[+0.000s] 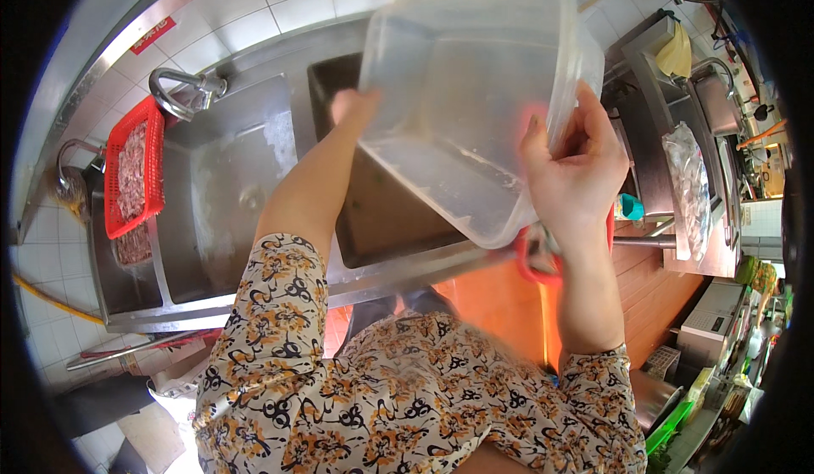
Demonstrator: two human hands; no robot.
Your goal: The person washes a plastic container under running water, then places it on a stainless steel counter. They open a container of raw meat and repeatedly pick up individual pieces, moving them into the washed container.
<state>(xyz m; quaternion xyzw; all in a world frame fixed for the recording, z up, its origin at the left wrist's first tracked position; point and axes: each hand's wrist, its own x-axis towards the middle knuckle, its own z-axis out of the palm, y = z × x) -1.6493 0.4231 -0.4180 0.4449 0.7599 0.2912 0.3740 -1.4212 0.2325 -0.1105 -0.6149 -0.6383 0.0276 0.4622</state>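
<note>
A translucent plastic container (483, 73) is tilted in front of me, above the brown-bottomed basin (400, 219) of a stainless steel sink. At its right side, my right hand (579, 156) grips the rim, the thumb lying on the near face. My left hand (356, 106) is blurred and holds the opposite side; its fingertips are hidden by the container. A few whitish specks mark the container's wall. Below my right hand, a red-rimmed object (540, 275) shows only in part.
To the left, a red plastic basket (152, 181) of chopped meat (131, 175) rests in another basin, below a curved chrome faucet (184, 92). More meat (133, 245) lies under it. At right, a filled clear plastic bag (687, 188) lies on a steel counter above the red-brown tiled floor (655, 283).
</note>
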